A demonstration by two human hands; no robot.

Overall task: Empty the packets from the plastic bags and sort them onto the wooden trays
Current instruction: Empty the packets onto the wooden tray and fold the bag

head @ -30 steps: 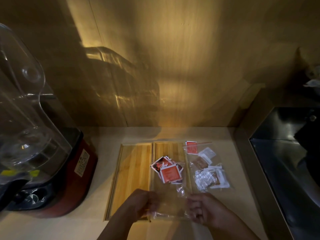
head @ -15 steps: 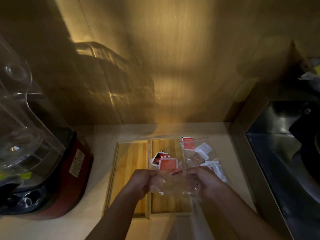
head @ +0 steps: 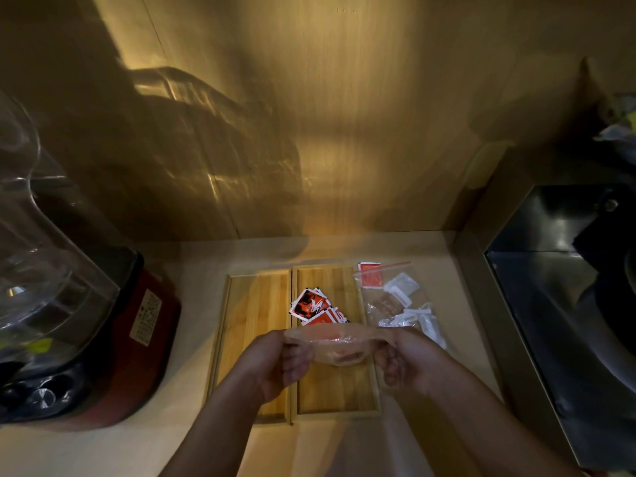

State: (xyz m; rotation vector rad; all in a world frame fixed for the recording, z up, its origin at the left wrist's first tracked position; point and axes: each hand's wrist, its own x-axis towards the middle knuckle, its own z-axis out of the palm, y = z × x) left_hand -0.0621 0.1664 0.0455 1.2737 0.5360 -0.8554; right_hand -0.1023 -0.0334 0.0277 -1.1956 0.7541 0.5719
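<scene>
Two wooden trays lie side by side on the counter: the left tray (head: 256,304) is bare, the right tray (head: 339,390) carries a small pile of red packets (head: 315,306). My left hand (head: 275,364) and my right hand (head: 404,364) grip the two ends of a clear plastic bag (head: 335,342) and hold it stretched above the right tray. A packet seems to show through its film. A second clear bag (head: 395,299) with white, brown and red packets lies on the counter right of the trays.
A red-based blender (head: 69,304) with a clear jug stands at the left. A dark steel sink (head: 564,304) sits at the right behind a raised edge. A wooden wall closes the back.
Both hands have lifted the clear bag off the right tray and pulled it wide between them. The red packets stay in a pile on the tray.
</scene>
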